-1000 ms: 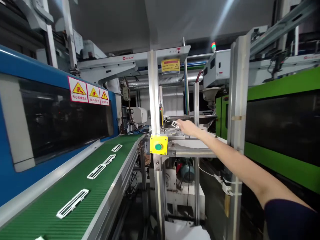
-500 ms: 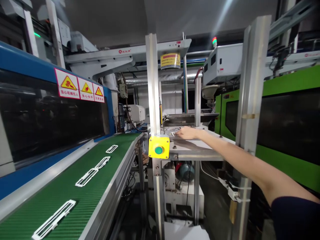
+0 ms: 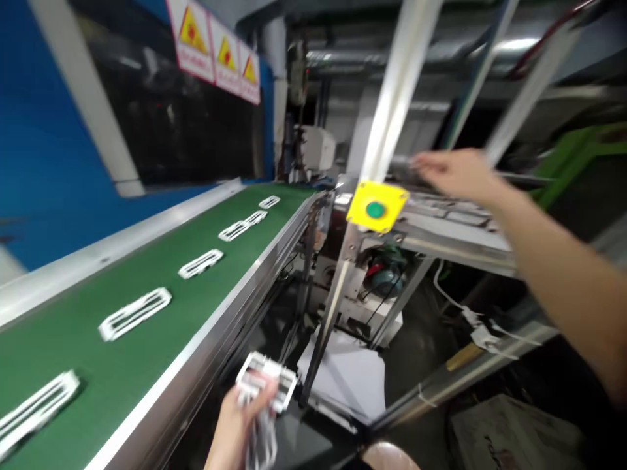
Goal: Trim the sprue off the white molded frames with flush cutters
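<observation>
At the bottom, my left hand [image 3: 240,418] is closed around several white plastic frames [image 3: 281,385], which overlap and stick out past the thumb. My right hand [image 3: 453,173] is stretched out above the metal platform [image 3: 455,228], behind the upright post. Its fingers are curled together, and blur hides what is between them. On the green conveyor belt [image 3: 161,274] lies a line of slotted white frames, among them one in the middle [image 3: 200,264], a larger one [image 3: 136,314] and one at the near left [image 3: 39,411].
A yellow box with a green button [image 3: 375,209] is fixed to the aluminium post [image 3: 399,91] between my hands. The belt's metal side rail [image 3: 215,313] runs along its right. Blue machinery [image 3: 44,143] stands left, and a white cable [image 3: 448,294] hangs under the platform.
The view has swung down and tilted. My left hand has come into view holding white frames. My right hand has lifted from the platform surface, where it was at a white piece.
</observation>
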A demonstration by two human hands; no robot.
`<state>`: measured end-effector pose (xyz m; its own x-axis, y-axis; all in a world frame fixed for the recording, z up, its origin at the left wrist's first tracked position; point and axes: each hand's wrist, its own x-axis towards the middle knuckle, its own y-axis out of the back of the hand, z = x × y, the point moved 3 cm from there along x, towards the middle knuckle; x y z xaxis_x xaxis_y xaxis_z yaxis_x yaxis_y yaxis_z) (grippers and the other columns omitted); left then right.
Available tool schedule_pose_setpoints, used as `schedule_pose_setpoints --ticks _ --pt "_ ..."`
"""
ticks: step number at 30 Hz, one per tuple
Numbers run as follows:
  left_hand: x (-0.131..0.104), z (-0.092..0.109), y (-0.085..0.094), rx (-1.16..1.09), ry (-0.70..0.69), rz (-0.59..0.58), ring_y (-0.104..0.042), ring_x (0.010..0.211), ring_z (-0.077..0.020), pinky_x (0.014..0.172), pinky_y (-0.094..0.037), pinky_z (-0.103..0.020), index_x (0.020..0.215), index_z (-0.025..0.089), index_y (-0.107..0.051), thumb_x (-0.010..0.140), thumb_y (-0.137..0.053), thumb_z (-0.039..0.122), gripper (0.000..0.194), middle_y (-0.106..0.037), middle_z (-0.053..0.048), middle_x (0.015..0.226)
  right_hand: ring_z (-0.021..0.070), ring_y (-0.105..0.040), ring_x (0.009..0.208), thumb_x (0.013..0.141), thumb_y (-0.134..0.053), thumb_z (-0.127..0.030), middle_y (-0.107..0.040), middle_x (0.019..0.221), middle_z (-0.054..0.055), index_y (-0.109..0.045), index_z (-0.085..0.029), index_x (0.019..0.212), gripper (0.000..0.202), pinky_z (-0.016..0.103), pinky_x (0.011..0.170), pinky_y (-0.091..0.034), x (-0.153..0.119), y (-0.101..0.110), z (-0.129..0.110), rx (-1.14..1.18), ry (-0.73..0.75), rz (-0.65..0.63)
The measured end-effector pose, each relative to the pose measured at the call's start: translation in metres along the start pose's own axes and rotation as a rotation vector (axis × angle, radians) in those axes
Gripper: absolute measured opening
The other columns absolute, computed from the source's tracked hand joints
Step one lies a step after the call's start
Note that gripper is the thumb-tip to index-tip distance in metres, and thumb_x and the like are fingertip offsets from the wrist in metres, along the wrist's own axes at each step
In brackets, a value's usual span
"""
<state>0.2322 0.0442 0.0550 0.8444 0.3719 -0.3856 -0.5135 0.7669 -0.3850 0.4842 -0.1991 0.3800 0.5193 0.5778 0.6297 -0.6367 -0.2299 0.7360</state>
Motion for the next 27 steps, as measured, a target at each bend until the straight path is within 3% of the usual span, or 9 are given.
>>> schedule_pose_setpoints --ticks 2,5,7,9,11,15,19,23,27 --pt "-0.005 0.003 0.005 -0.034 -0.06 -0.002 -0.052 0.051 -0.0104 0.05 -0.045 -0.022 0.075 0.014 -0.063 0.06 -0.081 0.035 0.032 -0.059 0.0 0.063 0.0159 -0.064 0.09 0.095 -0.034 -0.03 -0.065 0.102 0.018 -0.053 -0.006 0.122 0.041 0.026 0.075 -0.05 -0.009 0.018 -0.023 0.297 0.008 0.212" --pt "-0.004 0.012 -0.001 -0.049 -0.09 -0.099 -0.049 0.048 -0.0079 0.048 -0.042 -0.02 0.072 0.014 -0.059 0.06 -0.081 0.033 0.031 -0.056 0.002 0.061 0.0133 -0.065 0.072 0.09 -0.051 -0.032 -0.068 0.079 0.009 -0.064 -0.013 0.107 0.029 0.023 0.058 -0.049 -0.039 0.039 -0.081 0.46 0.209 0.292" --pt "-0.003 0.018 -0.011 -0.008 -0.085 -0.154 -0.049 0.048 -0.0081 0.048 -0.041 -0.019 0.072 0.015 -0.058 0.062 -0.08 0.032 0.03 -0.056 0.003 0.061 0.0104 -0.063 0.064 0.087 -0.058 -0.029 -0.069 0.076 0.002 -0.068 -0.02 0.099 0.018 0.02 0.051 -0.046 -0.061 0.043 -0.127 0.458 0.479 0.215" --pt "-0.004 0.023 -0.022 0.066 -0.106 -0.198 -0.049 0.047 -0.0083 0.047 -0.04 -0.019 0.07 0.014 -0.058 0.063 -0.079 0.031 0.028 -0.056 0.002 0.059 0.0108 -0.063 0.064 0.087 -0.057 -0.025 -0.069 0.081 -0.001 -0.067 -0.023 0.098 0.015 0.021 0.053 -0.047 -0.076 0.036 -0.165 0.479 0.712 0.029" --pt "-0.006 0.027 -0.032 0.137 -0.144 -0.218 -0.048 0.046 -0.0083 0.046 -0.038 -0.018 0.068 0.014 -0.059 0.063 -0.079 0.03 0.027 -0.056 0.002 0.056 0.0151 -0.064 0.072 0.09 -0.052 -0.023 -0.069 0.086 0.001 -0.066 -0.021 0.102 0.019 0.025 0.061 -0.049 -0.081 0.022 -0.187 0.489 0.806 -0.186" --pt "-0.012 0.039 -0.044 0.048 -0.192 -0.218 -0.047 0.047 -0.0076 0.047 -0.039 -0.017 0.069 0.013 -0.061 0.061 -0.08 0.026 0.024 -0.056 0.002 0.055 0.0211 -0.064 0.084 0.091 -0.049 -0.03 -0.068 0.091 0.005 -0.066 -0.019 0.105 0.024 0.029 0.07 -0.048 -0.083 -0.002 -0.188 0.527 0.63 -0.457" --pt "-0.023 0.058 -0.064 -0.277 -0.135 -0.142 -0.051 0.05 -0.0079 0.05 -0.043 -0.017 0.077 0.017 -0.061 0.059 -0.082 0.029 0.03 -0.059 0.003 0.063 0.0166 -0.065 0.076 0.08 -0.063 -0.048 -0.069 0.089 0.002 -0.066 -0.02 0.101 0.036 0.023 0.064 -0.049 -0.112 -0.02 -0.188 0.938 0.282 -0.676" --pt "-0.031 0.074 -0.103 -0.291 -0.221 -0.168 -0.05 0.048 -0.0093 0.046 -0.042 -0.017 0.075 0.015 -0.062 0.055 -0.083 0.036 0.036 -0.057 0.001 0.056 0.0111 -0.06 0.063 0.094 -0.044 -0.035 -0.068 0.076 -0.001 -0.065 -0.019 0.082 0.029 0.021 0.057 -0.045 -0.141 -0.025 -0.187 1.181 0.04 -0.383" --pt "-0.017 0.059 -0.115 -0.163 -0.282 -0.211 -0.051 0.043 -0.0122 0.04 -0.042 -0.023 0.09 0.016 -0.064 0.049 -0.085 0.035 0.05 -0.064 -0.003 0.066 0.0078 -0.047 0.044 0.091 -0.047 -0.024 -0.064 0.068 -0.003 -0.062 -0.022 0.087 0.015 0.021 0.039 -0.034 -0.146 0.016 -0.143 0.911 0.011 0.152"
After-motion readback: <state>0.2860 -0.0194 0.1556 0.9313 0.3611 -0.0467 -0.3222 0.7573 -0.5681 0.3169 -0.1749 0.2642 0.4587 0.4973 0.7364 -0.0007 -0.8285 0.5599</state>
